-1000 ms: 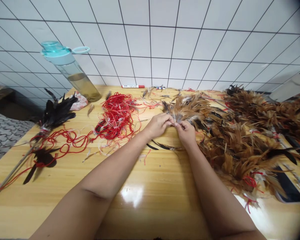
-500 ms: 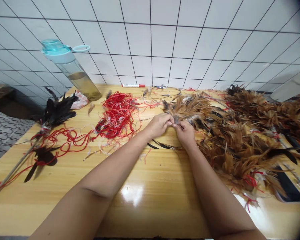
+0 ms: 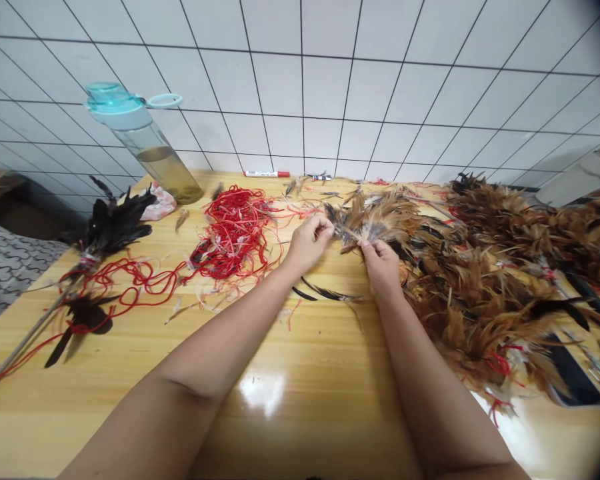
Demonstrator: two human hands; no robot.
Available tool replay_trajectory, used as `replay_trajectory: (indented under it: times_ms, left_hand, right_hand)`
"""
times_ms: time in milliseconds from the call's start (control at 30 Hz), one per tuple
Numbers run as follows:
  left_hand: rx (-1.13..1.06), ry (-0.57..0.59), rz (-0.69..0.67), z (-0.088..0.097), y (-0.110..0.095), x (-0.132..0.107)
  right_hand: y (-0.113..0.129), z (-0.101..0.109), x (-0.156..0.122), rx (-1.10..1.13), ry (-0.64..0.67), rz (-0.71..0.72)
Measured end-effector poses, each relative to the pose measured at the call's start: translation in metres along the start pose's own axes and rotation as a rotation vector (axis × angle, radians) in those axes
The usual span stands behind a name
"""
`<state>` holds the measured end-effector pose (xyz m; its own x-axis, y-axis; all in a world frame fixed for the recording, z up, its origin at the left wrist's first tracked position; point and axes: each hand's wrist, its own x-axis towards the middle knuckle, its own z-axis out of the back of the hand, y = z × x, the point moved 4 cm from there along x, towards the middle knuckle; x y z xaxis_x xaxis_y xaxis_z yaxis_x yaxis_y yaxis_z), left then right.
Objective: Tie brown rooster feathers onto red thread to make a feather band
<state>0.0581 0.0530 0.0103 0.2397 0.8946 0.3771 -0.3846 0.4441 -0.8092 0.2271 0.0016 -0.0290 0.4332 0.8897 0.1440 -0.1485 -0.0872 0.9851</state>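
Observation:
My right hand (image 3: pixel 381 265) pinches the pale base of a brown feather (image 3: pixel 369 230) between thumb and fingers. My left hand (image 3: pixel 310 243) is a little to the left, its thumb and fingertips pressed together at the dark edge of the same feathers. Whatever the left fingers hold is too small to make out. Brown feathers fan out behind both hands, and where the held one ends among them is unclear. Below the hands a few slim black feathers (image 3: pixel 325 292) lie on the wooden table (image 3: pixel 300 373).
Tangled red cord (image 3: pixel 235 233) lies to the left, trailing to a stick with black feathers (image 3: pixel 107 223). A water bottle (image 3: pixel 155 153) stands behind it. Brown feather bundles (image 3: pixel 460 293) and a phone (image 3: pixel 575 373) are at right. A marker (image 3: pixel 267 174) lies by the tiled wall.
My hands, which met at the fingertips, have moved apart: the left to the left, the right slightly to the right. More of the feathers shows between them.

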Motion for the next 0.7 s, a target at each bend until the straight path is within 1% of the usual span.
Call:
replay_trajectory:
  times_ms: [33, 100, 167, 233, 300, 433, 567, 700]
  left_hand:
    - [-0.028, 0.065, 0.038, -0.004, 0.0, -0.001]
    - [-0.068, 0.178, 0.071, -0.013, -0.002, -0.005]
    - [-0.108, 0.225, 0.077, -0.019, -0.006, -0.008]
    - [-0.159, 0.226, 0.095, -0.023, -0.008, -0.011]
    - [-0.184, 0.209, 0.111, -0.024, -0.007, -0.011]
    - [-0.147, 0.168, 0.109, -0.023, -0.003, -0.01]
    - [-0.111, 0.176, 0.086, -0.022, -0.003, -0.008]
    - [0.012, 0.207, 0.034, -0.019, -0.006, -0.007]
  right_hand:
    - [0.0, 0.001, 0.0, 0.0, -0.018, 0.001]
    - [-0.001, 0.0, -0.001, -0.03, -0.025, 0.008]
    - [0.0, -0.002, -0.002, -0.079, -0.009, 0.02]
    - [0.002, -0.004, -0.003, -0.147, 0.013, 0.058]
    - [0.006, -0.006, -0.005, -0.24, 0.034, 0.126]
    - [0.014, -0.011, -0.008, -0.406, 0.084, 0.245]
    - [0.015, -0.014, -0.009, -0.469, 0.118, 0.293]
    - [0.013, -0.016, -0.009, -0.533, 0.142, 0.326]
